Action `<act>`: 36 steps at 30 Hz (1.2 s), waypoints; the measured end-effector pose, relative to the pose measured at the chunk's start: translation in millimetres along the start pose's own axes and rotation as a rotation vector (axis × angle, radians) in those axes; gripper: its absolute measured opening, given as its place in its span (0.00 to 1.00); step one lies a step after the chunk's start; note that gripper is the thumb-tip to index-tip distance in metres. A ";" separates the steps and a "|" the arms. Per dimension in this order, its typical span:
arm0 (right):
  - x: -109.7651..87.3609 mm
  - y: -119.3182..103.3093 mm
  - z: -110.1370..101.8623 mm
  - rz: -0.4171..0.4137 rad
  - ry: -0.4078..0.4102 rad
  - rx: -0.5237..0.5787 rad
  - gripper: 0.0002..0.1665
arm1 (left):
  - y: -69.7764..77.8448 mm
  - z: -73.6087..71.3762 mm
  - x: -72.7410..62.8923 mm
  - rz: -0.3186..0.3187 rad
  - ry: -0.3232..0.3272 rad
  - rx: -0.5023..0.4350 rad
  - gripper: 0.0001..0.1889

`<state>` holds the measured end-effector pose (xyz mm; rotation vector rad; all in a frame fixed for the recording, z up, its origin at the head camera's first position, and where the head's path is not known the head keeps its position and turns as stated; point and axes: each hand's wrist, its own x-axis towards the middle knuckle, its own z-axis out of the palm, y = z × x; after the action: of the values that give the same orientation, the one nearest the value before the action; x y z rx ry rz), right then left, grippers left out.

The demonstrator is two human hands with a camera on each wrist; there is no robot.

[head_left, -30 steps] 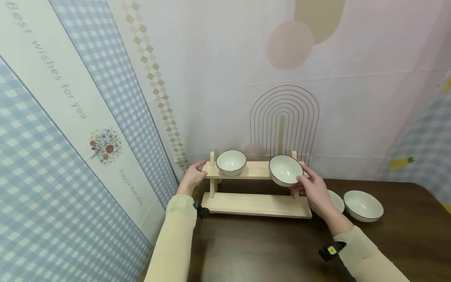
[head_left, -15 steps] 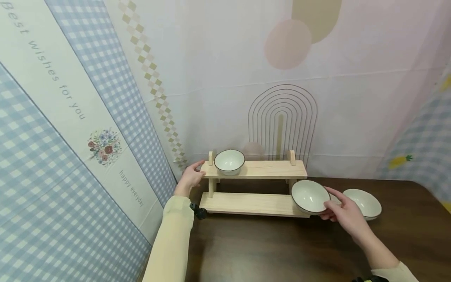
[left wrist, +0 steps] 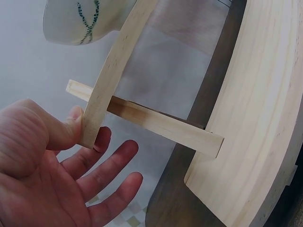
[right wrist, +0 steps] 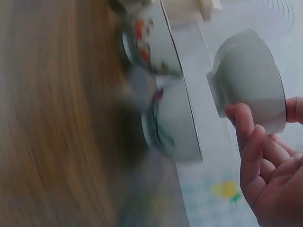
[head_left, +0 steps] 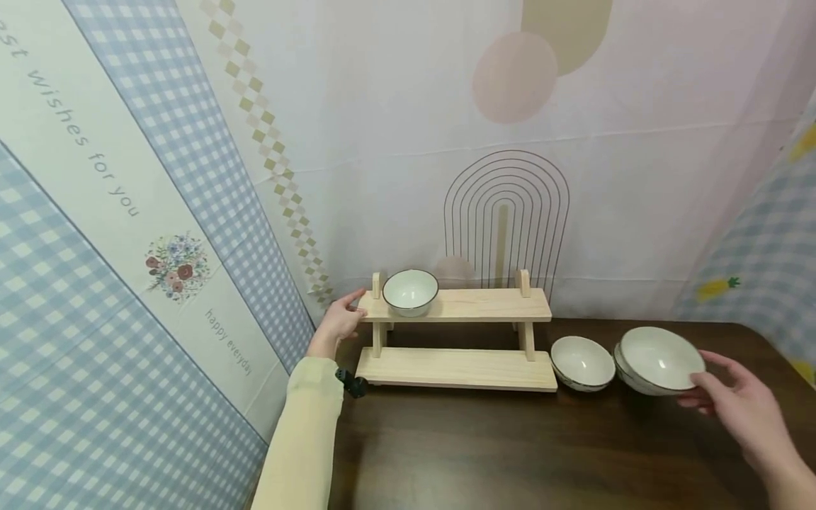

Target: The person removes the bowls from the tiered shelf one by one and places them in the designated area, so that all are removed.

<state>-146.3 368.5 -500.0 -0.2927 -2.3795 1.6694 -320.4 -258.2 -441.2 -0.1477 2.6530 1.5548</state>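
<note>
- While the left end of the wooden rack (head_left: 452,368) is gripped by the left hand (head_left: 336,322) in the head view, a white bowl (head_left: 663,358) is pinched at its right rim by the right hand (head_left: 742,400), the thumb laid at the rim and the fingers tucked lower.
- In that same view, a second bowl (head_left: 626,379) is mostly hidden by the white bowl above it; a third bowl (head_left: 581,363) is set on the dark table (head_left: 478,453) between these and the rack. A fourth bowl (head_left: 411,292) is borne at the left of the upper shelf. The table is backed by a pale printed cloth (head_left: 382,198) and flanked on the left by a blue checked cloth (head_left: 57,297).
- Since half a second ago, the white bowl has been moved rightward from the rack's right end, and the third bowl has been uncovered; the left hand is kept in place.
- From the left wrist, the board's end is seen pinched by the thumb and forefinger, the other fingers being spread.
- From the right wrist, the white bowl is seen held apart from the tabletop bowls, which are blurred.
</note>
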 end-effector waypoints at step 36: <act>-15.2 80.7 -20.4 0.407 0.459 0.452 0.49 | -15.5 -13.9 -3.9 0.008 -0.076 -0.108 0.31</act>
<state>-122.9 409.5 -570.3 -0.9994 -1.6336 1.9791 -314.8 -277.6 -447.5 -0.0813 2.5166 1.6724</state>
